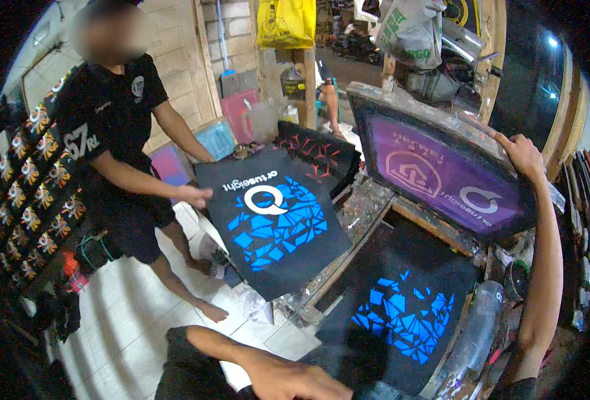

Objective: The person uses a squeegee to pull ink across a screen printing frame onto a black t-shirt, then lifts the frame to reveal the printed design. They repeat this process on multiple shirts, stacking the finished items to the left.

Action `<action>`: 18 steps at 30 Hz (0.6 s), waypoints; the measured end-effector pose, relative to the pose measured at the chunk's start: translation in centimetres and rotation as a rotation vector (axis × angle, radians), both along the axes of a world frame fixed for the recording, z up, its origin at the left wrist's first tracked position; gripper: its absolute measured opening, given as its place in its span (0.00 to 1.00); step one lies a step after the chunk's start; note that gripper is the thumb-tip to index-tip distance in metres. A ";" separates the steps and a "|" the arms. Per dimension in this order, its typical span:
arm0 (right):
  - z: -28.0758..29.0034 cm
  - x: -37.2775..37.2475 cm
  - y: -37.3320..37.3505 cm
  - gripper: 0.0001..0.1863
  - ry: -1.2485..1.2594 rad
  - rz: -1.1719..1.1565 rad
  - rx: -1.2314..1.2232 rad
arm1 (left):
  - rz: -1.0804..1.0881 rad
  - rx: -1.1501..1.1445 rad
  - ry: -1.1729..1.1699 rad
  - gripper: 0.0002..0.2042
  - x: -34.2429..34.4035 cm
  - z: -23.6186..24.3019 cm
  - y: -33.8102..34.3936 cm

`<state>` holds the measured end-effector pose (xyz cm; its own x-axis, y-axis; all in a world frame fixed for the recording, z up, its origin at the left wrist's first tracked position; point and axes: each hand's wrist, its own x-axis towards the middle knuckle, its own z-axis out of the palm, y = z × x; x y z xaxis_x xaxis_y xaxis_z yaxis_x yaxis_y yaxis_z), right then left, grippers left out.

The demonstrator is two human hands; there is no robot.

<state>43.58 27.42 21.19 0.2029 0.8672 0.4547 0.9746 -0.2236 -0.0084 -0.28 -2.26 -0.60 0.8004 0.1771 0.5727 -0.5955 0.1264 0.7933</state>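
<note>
My right hand [521, 157] grips the top edge of a raised printing screen frame [401, 110] with a purple mesh [441, 177]. Below it lies a black shirt [375, 267] printed with blue shards [405, 317]. My left hand [295, 380] rests at that shirt's near edge, fingers closed on the black cloth. To the left, another black board with a blue and white print [275, 223] is held by a person in a black shirt [108, 113], whose hands [195, 195] touch its far corner.
A third black board with red marks [318, 150] lies behind. Printed black shirts [35, 193] hang at the left. A white tiled floor [135, 313] runs below. A yellow bag [285, 23] hangs at the top. A plastic bottle [475, 327] lies at the right.
</note>
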 end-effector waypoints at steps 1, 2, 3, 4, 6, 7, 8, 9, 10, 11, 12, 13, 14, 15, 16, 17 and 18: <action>-0.2 0.0 0.0 0.40 -0.010 -0.003 0.003 | 0.010 0.074 0.063 0.24 -0.6 0.4 -0.3; -0.6 0.5 0.0 0.26 -0.094 0.043 -0.033 | 0.024 0.114 0.091 0.24 -0.8 0.7 0.1; -0.7 0.9 0.2 0.20 -0.308 0.071 -0.129 | 0.046 0.135 0.082 0.23 -1.3 1.3 -0.4; -0.9 1.5 0.3 0.25 -0.586 0.125 -0.149 | 0.075 0.146 0.065 0.23 -0.6 1.6 -0.5; -1.2 2.6 1.0 0.23 -0.545 0.166 -0.117 | 0.089 0.128 0.002 0.23 1.0 2.1 -1.3; -1.6 3.2 1.2 0.23 -0.509 0.231 -0.080 | 0.093 0.108 -0.031 0.22 2.4 1.8 -1.8; -1.5 3.6 1.6 0.24 -0.432 0.168 -0.086 | 0.092 0.079 -0.067 0.22 3.6 1.7 -2.5; -1.9 3.8 1.9 0.27 -0.450 0.200 -0.090 | 0.083 0.057 -0.091 0.22 4.7 1.3 -3.1; -1.7 4.1 1.9 0.26 -0.501 0.142 -0.077 | 0.060 0.032 -0.113 0.22 5.7 1.1 -3.9; -1.9 3.8 2.1 0.25 -0.532 0.124 -0.054 | 0.059 -0.009 -0.126 0.21 6.3 0.8 -4.8; -1.8 3.7 1.7 0.26 -0.314 0.092 -0.033 | 0.062 -0.018 -0.140 0.21 6.7 0.5 -5.5; -1.8 3.1 1.6 0.48 -0.086 0.056 0.014 | 0.052 -0.040 -0.134 0.21 6.8 0.4 -6.2; -1.8 2.7 1.2 0.47 -0.128 0.064 0.005 | 0.044 -0.066 -0.132 0.21 6.8 0.2 -6.8; -1.7 1.9 1.1 0.46 -0.164 0.077 -0.030 | 0.052 -0.100 -0.137 0.21 6.5 0.1 -7.2; -2.0 1.3 0.6 0.46 -0.202 0.095 -0.056 | 0.045 -0.125 -0.137 0.20 6.7 -0.2 -7.6; -2.1 0.5 0.5 0.45 -0.235 0.127 -0.078 | 0.051 -0.155 -0.141 0.20 6.7 -0.3 -7.7; -2.2 0.0 -0.3 0.44 -0.081 0.094 -0.029 | 0.062 -0.180 -0.146 0.20 6.9 -0.5 -7.9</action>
